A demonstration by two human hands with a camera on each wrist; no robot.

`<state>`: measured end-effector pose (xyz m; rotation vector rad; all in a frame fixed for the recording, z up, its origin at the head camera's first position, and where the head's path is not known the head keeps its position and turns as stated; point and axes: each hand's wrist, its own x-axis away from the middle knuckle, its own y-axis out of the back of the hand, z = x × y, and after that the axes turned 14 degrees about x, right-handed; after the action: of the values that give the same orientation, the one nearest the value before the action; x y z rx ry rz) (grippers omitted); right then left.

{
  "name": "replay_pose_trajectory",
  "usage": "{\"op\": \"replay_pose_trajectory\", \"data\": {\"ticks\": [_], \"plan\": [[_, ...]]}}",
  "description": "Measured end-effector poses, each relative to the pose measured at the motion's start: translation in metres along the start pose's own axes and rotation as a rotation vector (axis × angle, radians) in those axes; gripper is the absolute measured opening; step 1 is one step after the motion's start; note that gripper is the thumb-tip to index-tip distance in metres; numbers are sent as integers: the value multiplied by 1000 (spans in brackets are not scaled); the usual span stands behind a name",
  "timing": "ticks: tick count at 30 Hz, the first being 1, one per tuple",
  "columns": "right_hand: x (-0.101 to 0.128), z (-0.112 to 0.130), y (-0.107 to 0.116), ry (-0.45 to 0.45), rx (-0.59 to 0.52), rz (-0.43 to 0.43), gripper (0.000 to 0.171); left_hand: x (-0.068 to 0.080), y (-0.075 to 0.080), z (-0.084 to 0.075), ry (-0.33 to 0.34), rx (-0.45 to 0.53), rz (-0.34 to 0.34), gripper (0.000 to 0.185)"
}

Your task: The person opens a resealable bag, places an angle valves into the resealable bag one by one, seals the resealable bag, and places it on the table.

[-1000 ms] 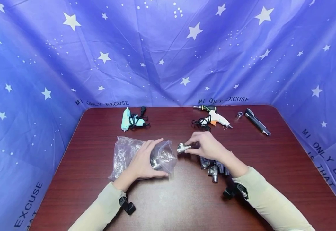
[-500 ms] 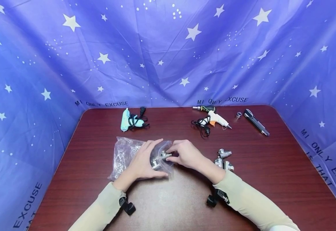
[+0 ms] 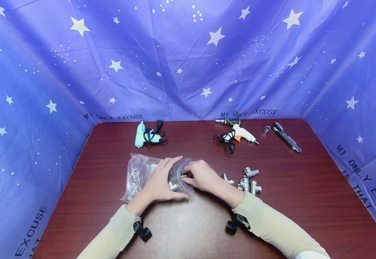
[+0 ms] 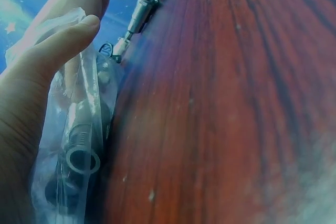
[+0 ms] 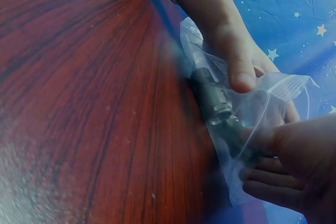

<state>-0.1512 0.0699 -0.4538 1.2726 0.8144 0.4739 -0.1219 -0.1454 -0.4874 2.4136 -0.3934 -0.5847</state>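
Observation:
My left hand [image 3: 162,181] grips a clear plastic zip bag [image 3: 137,172] at its mouth, thumb and fingers spread around the opening. My right hand [image 3: 204,176] reaches into that mouth and pinches a silvery metal tee fitting [image 3: 183,176] between thumb and fingers. Inside the bag, another metal fitting [image 3: 173,185] shows below; in the right wrist view a fitting [image 5: 212,98] shows through the plastic. The left wrist view has a fitting's round open end [image 4: 83,161] inside the bag. Fingers of the right hand partly hide the piece they hold.
Several metal tee fittings [image 3: 251,180] lie right of the right forearm. Along the back are a light-blue glue gun [image 3: 146,136], a white glue gun [image 3: 244,133], a screwdriver [image 3: 230,122], a small metal ring-like part [image 3: 267,128] and a utility knife [image 3: 286,137].
My right hand has carried the tee fitting leftward from beside the bag into its mouth. The right forearm's shift left uncovers more fittings on the table. My left hand stays put.

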Motion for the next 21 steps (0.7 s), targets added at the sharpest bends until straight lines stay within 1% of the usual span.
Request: {"op": "replay_pose_trajectory", "data": {"ticks": [6,11,14,21], "plan": [[1,0,-1,41,-121,58,6,0,0,0,-2,3,-5,133],[0,-1,-3,68,-177,98,2,0,0,0,-1,5,-2,133],[0,-1,-4,94,-196,111,3,1,0,0,-4,6,-3,133],[-2,-5,-9,186,-217,108,14,0,0,0,-21,5,-2,132]]}}
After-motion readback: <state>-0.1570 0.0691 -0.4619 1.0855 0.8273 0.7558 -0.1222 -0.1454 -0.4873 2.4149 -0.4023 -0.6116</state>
